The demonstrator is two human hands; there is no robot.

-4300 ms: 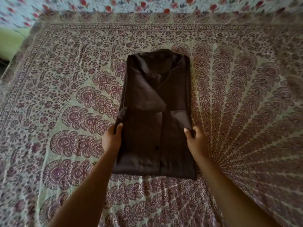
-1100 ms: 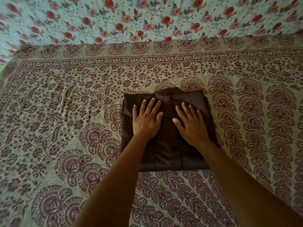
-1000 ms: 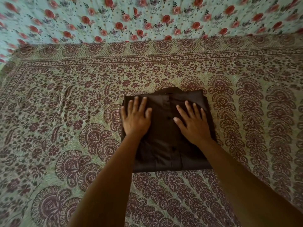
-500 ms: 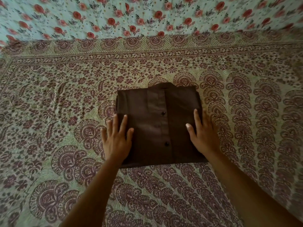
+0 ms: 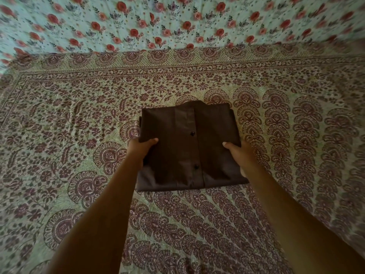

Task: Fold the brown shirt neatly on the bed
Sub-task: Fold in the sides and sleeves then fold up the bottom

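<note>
Item: brown button-front cloth shirt [image 5: 189,147], folded to a compact rectangle, placket uppermost with two dark buttons [image 5: 192,133] showing down its centre line. Location: about the middle of the bed, long sides square to the near edge, collar end towards the far edge.

Handling: left hand [image 5: 141,148] grips the shirt's left side and right hand [image 5: 238,151] its right side. Each thumb [image 5: 152,141] lies on top and the other fingers are tucked under the cloth, out of sight. A matched grip at mid-length probably serves to keep the layers stacked, so the bundle can be lifted or squared without the folds slipping. Whether the shirt is raised off the bed cannot be told.

Status: folding appears essentially complete.

Support: maroon-and-cream paisley printed bedspread [image 5: 79,135], lying flat over the bed. Beyond its far edge is a pale cloth patterned with red roses [image 5: 177,26].
</note>
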